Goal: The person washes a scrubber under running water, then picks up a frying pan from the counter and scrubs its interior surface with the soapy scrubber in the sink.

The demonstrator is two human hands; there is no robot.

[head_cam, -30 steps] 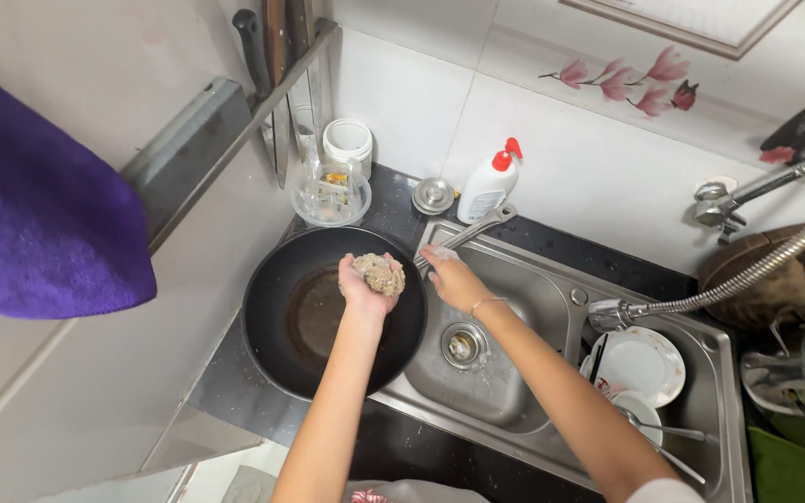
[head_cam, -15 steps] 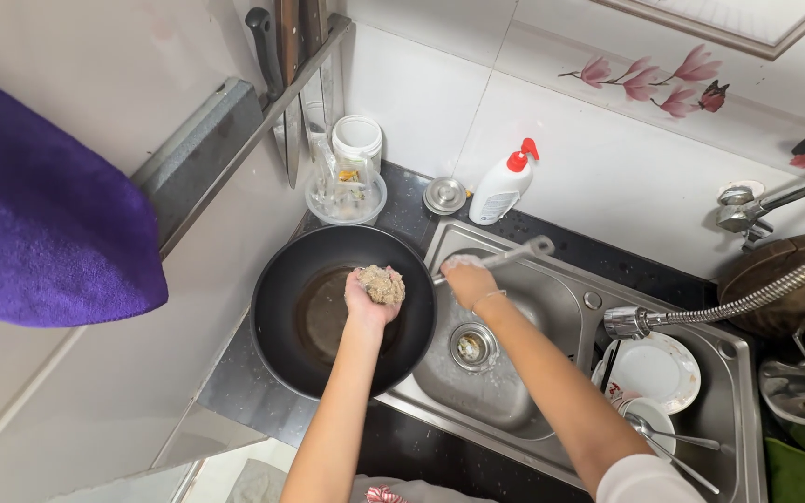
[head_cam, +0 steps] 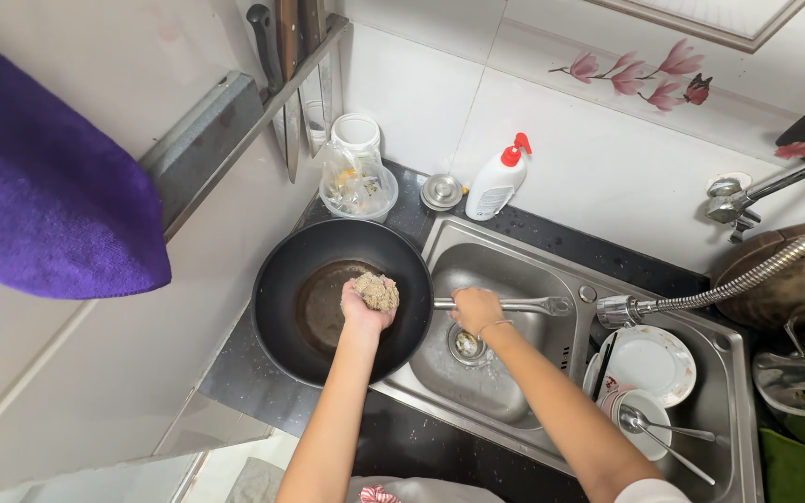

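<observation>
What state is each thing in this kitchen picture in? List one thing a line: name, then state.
Black wok: tilted on the sink's edge, inside dull and brownish.
Scrubbing pad: gripped in the left hand, inside the wok.
Wok handle: gripped by the right hand over the basin.
Sink: drain uncovered.
Soap bottle: upright, pump cap on.
White plates: lying in the side basin.

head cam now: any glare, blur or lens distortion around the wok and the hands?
Head view: sharp, no motion blur on the left hand or right hand; even light, soft shadows; mild sheen on the wok and highlights in the steel sink; wide-angle bending of the wall and towel at the edges.
</observation>
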